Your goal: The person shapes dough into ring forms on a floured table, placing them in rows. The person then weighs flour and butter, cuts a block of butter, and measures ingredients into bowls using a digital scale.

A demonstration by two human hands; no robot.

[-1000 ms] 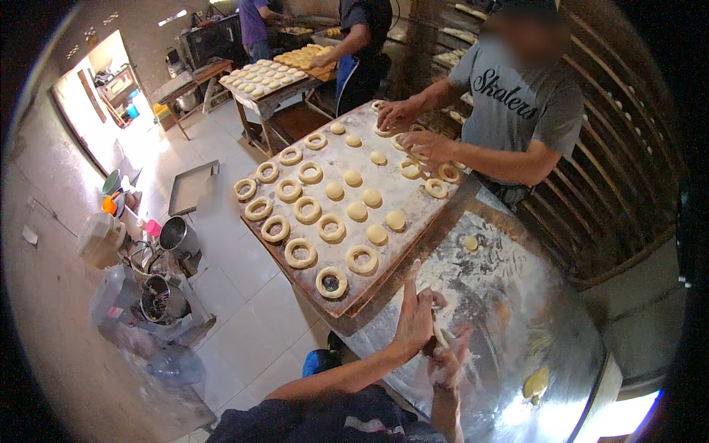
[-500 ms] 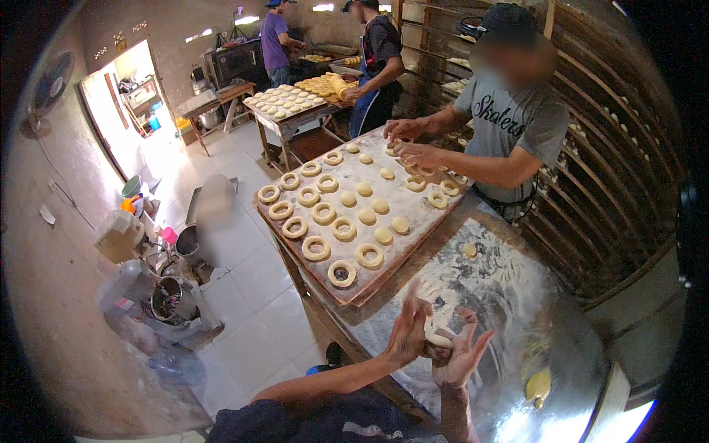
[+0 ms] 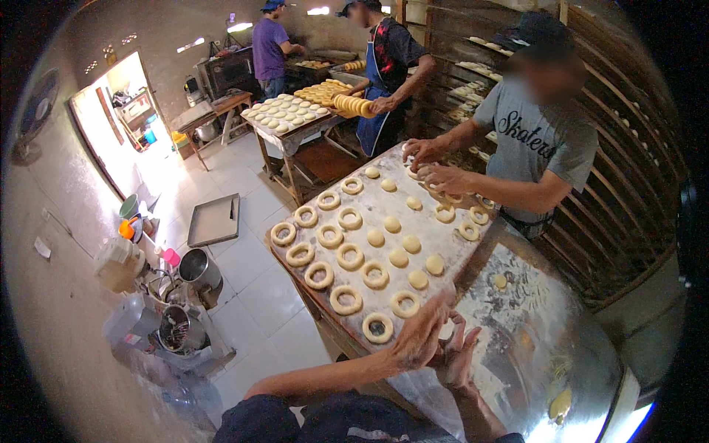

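Note:
My left hand, blurred at the fingers, and my right hand are close together at the lower centre, curled around a piece of pale dough that their fingers partly hide. They are above the flour-dusted metal worktop, beside the near corner of a wooden board that bears several dough rings and small dough balls. A single small ball lies in the flour, and a yellow smear is near the right edge.
A co-worker in grey handles rings across the board. Two other workers stand behind, near trays of buns. Wooden racks line the right. An empty tray, pots and buckets sit on the floor at left.
My hands have shifted slightly right with the dough, the left rising toward the board's corner. The view has swung, showing more background. A worker behind now lifts a row of golden rings.

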